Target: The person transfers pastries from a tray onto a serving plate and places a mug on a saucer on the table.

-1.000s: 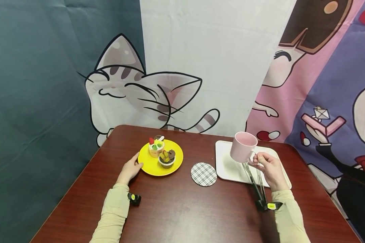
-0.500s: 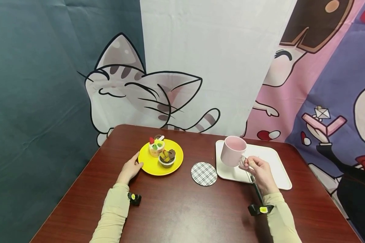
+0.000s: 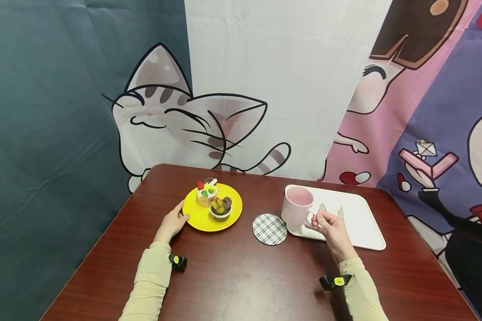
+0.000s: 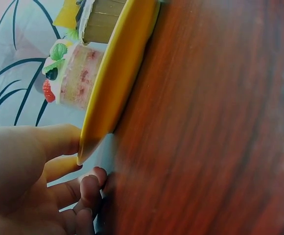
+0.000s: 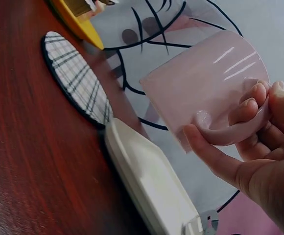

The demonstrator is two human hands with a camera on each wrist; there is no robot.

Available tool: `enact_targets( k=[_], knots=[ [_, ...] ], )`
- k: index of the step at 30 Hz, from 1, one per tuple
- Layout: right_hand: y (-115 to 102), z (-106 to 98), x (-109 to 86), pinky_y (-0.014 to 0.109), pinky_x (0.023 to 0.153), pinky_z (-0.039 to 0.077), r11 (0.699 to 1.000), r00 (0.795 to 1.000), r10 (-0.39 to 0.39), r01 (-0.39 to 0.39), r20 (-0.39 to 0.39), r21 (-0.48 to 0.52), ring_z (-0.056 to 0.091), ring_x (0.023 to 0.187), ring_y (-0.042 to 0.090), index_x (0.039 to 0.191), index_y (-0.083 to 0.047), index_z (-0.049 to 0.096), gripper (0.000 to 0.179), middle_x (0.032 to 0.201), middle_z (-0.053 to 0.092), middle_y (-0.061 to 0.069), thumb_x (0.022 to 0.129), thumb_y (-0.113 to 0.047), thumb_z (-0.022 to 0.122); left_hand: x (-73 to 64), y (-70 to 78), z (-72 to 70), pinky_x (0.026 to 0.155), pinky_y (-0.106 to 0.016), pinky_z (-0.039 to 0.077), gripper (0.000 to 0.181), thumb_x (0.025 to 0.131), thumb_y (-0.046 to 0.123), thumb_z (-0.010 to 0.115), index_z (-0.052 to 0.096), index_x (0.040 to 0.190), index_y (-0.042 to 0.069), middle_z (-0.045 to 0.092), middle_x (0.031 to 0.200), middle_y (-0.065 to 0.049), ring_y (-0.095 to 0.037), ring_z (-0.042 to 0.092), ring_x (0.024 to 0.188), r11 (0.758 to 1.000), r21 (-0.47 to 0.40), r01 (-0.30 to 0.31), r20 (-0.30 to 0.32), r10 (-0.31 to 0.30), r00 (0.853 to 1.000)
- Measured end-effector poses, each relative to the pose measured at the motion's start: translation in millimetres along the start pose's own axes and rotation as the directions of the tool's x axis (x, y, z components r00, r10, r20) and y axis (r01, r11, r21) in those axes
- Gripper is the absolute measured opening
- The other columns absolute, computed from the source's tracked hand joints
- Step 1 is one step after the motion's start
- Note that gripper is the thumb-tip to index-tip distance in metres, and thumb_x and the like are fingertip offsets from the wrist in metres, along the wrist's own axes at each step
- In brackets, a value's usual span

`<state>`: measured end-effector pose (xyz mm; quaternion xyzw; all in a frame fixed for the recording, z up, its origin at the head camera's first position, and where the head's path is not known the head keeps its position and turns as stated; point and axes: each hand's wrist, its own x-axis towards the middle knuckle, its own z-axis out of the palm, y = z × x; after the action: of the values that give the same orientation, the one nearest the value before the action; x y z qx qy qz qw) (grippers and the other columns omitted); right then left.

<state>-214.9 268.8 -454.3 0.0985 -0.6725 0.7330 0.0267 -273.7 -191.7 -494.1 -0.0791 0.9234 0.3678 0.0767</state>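
My right hand [image 3: 332, 232] pinches the handle of a pale pink mug [image 3: 296, 207], fingers through the loop in the right wrist view. The mug is held raised, tilted in that view, and overlaps the white tray's [image 3: 367, 218] left end in the head view. A round plaid coaster [image 3: 269, 229] lies left of the tray. My left hand [image 3: 172, 225] holds the left rim of a yellow plate [image 3: 194, 218], its thumb and forefinger at the edge. On the plate stand a fruit-topped cupcake [image 3: 206, 196] and a chocolate cupcake [image 3: 220, 211].
Small pale, see-through pieces [image 3: 340, 213] show on the tray, partly hidden by my right hand. Everything rests on a dark red-brown table [image 3: 233, 276]. A cloth backdrop [image 3: 241, 125] with cartoon figures hangs behind the table's far edge.
My right hand has carried the mug leftward and somewhat lower, from over the tray's middle-left to its left end beside the coaster. My left hand and the plate have stayed put.
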Motion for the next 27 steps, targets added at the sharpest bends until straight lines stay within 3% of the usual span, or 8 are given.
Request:
enact_targets(
  k=[14,20,27],
  knots=[
    [13,14,0.3,0.033,0.078,0.052,0.999,0.997,0.021,-0.018,0.071,-0.032,0.051,0.073,0.007,0.077,-0.001,0.051,0.023,0.073,0.05,-0.002,0.093,-0.016,0.044,0.2,-1.8,-1.5,0.06,-0.027,0.03,0.062,0.09,0.027,0.045,0.017,0.144,0.015,0.039,0.068,-0.003,-0.016,0.038,0.061,1.0,0.009,-0.011,-0.001,0.011,1.0],
    [25,22,0.5,0.024,0.068,0.05,0.999,0.996,0.012,-0.008,0.093,-0.044,0.051,0.069,0.006,0.078,0.001,0.051,0.022,0.073,0.052,-0.002,0.093,-0.014,0.044,-0.5,0.0,-3.0,0.061,-0.027,0.03,0.062,0.09,0.027,0.044,0.017,0.144,0.016,0.04,0.07,-0.003,-0.017,0.039,0.063,1.0,0.004,-0.01,0.002,0.01,1.0],
    [33,30,-0.9,0.028,0.069,0.052,0.999,0.992,0.04,-0.038,0.122,-0.018,0.053,0.069,0.006,0.08,-0.001,0.053,0.02,0.072,0.053,-0.003,0.093,-0.012,0.043,-1.5,0.2,-2.6,0.061,-0.027,0.031,0.062,0.09,0.028,0.044,0.016,0.145,0.017,0.04,0.071,-0.003,-0.016,0.039,0.063,1.0,-0.001,-0.005,0.007,0.005,1.0]
  ],
)
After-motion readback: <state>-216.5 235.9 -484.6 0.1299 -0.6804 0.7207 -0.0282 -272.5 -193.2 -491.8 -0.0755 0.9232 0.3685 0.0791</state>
